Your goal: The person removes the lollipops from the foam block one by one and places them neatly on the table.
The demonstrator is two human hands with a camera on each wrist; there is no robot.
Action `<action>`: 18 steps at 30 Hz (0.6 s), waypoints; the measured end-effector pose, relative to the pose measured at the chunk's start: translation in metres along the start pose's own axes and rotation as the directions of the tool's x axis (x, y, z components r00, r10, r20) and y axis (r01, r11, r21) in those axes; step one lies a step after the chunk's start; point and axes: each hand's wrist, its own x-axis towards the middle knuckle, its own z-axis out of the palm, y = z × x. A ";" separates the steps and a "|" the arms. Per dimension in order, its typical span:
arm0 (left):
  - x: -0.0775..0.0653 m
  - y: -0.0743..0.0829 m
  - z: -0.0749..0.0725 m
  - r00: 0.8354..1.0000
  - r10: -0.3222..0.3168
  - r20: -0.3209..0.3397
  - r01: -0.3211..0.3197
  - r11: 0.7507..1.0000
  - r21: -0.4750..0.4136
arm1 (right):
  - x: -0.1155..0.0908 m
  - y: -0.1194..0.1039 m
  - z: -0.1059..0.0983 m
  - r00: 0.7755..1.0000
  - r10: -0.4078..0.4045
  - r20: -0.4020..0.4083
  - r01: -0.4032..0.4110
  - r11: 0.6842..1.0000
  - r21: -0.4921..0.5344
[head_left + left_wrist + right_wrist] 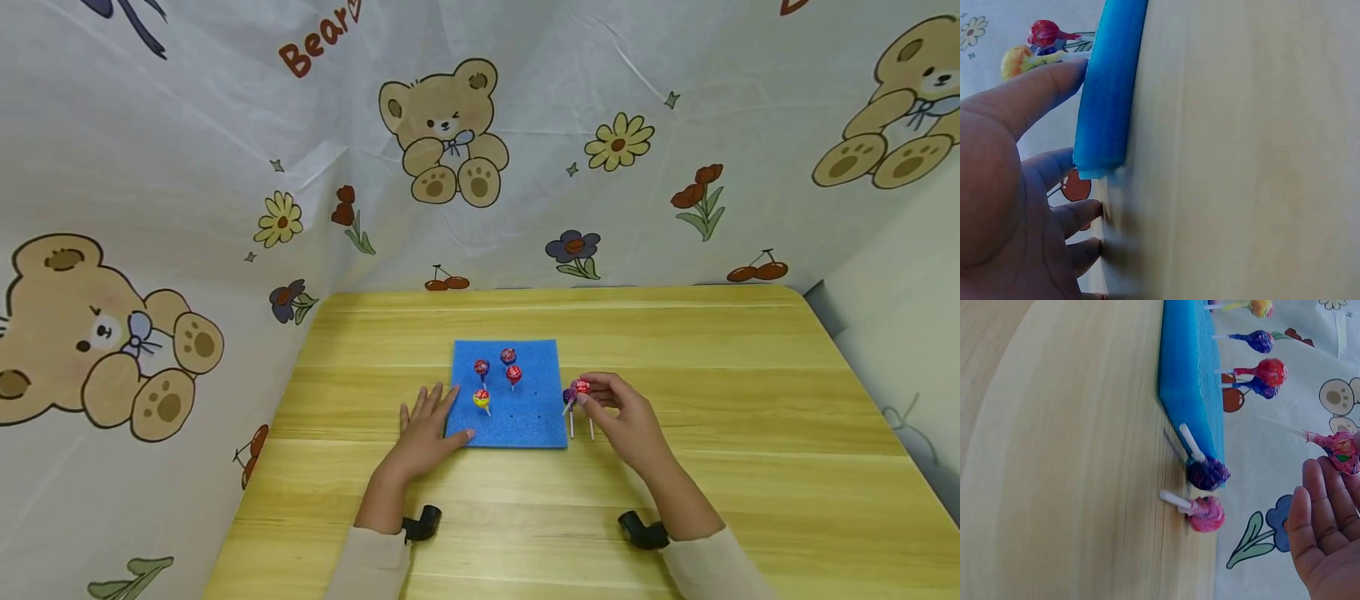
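A blue foam block (536, 429) lies flat on the table, with several lollipops standing in it by their sticks. Among them are a yellow lollipop (481, 399) and a red one (513, 373). My left hand (422, 440) is spread at the block's left side, thumb on the foam and other fingers reaching to the table. To the right of the block, my right hand (624, 418) pinches a pink lollipop (1338, 449) near its wrapped head, stick pointing down. Beneath it, a purple lollipop (1208, 473) and another pink lollipop (1205, 514) lie on the table beside the foam.
The wooden table (750, 400) extends around the block on all sides. A white cloth (525, 150) printed with bears and flowers hangs behind and to the left. Small dark holes show in the foam's front right part.
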 end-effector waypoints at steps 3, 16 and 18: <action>0.000 0.001 -0.001 1.000 0.001 -0.001 -0.001 1.000 -0.001 | -0.002 0.003 -0.005 1.000 0.000 -0.015 0.000 1.000 0.001; 0.000 0.001 -0.001 1.000 -0.001 0.005 0.001 1.000 -0.004 | -0.009 0.019 -0.024 0.997 0.035 -0.073 -0.039 0.998 -0.058; 0.000 0.001 -0.001 1.000 -0.001 0.008 0.001 1.000 -0.003 | -0.008 0.021 -0.027 0.997 0.028 -0.079 -0.034 0.997 -0.071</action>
